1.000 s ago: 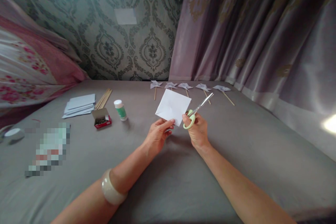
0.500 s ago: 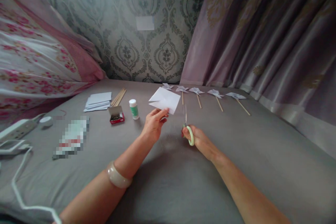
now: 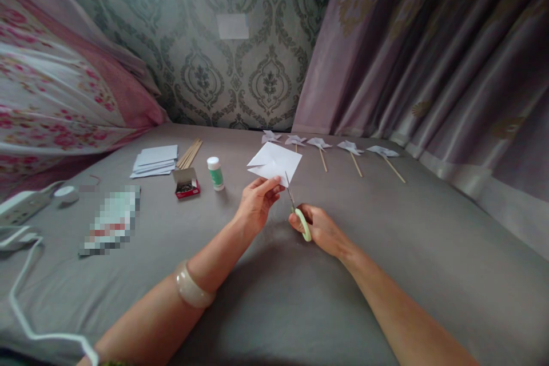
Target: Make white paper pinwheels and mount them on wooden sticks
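Near the centre, the left hand (image 3: 256, 203) pinches a white paper square (image 3: 274, 161) by its lower edge, thumb uppermost, seemingly to steady it for the blades. The right hand (image 3: 319, 229) grips green-handled scissors (image 3: 302, 223), thumb and fingers closed around the handles, blades angled up at the paper's near corner.

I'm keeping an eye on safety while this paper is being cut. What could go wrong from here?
The scissors, in the right hand, have their blades at the corner of the white paper close to the left hand's thumb, so a slip might nick it. The paper has a slit at its left corner; cutting too far in could weaken the middle. The small red box stands open, so a knock might spill its contents.
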Tool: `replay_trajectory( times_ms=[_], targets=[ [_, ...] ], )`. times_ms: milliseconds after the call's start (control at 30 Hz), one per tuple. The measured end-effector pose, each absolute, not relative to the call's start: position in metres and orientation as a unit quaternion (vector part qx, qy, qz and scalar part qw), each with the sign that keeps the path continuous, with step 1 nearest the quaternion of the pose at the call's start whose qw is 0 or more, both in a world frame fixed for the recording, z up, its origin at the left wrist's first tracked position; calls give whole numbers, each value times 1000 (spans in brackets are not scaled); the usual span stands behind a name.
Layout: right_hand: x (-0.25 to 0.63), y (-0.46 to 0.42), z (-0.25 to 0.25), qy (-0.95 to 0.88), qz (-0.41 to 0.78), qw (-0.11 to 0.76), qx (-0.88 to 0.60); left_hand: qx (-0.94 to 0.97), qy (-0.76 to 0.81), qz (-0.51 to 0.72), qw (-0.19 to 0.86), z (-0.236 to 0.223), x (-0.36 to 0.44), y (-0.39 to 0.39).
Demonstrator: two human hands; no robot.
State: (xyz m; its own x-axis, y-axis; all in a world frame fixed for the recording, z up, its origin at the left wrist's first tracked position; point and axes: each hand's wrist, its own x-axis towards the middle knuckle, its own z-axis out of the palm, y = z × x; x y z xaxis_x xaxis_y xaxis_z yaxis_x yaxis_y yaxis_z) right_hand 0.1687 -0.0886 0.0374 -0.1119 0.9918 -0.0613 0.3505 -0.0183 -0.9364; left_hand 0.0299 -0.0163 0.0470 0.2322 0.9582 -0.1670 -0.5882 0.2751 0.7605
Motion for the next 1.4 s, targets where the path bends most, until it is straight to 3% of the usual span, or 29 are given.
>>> replay_trajectory(
  times_ms=[1400],
  targets=[
    [166, -86, 30, -528, 436, 434, -586, 277, 303, 541, 734, 49, 31, -18]
  ],
)
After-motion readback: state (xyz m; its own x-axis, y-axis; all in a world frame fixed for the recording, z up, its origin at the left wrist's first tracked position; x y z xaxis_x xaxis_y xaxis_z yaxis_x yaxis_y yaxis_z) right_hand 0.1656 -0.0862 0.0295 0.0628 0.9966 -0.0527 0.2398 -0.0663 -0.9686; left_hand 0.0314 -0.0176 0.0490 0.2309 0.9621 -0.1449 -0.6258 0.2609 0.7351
